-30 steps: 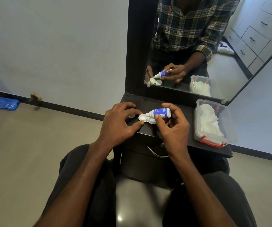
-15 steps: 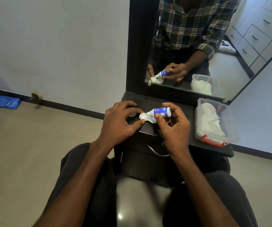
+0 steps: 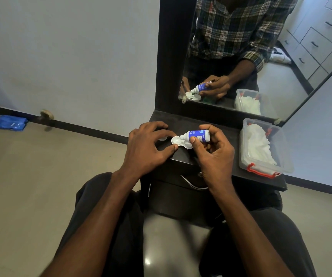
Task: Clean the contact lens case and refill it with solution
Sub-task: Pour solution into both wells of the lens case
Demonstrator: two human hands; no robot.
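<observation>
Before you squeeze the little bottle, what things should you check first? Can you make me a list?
1. Bottle tip over an open well of the lens case: ok, the nozzle points into the left well.
2. Right hand has a firm hold on the solution bottle: ok, thumb and fingers wrap it.
3. Left hand steadies the case: ok, fingertips touch its edge.
4. Case sits flat on the dresser top: ok.
5. Well is clean and dry: cannot tell, too small.
6. Loose cap out of the way: ok, it lies beside the case under the left fingers.
</observation>
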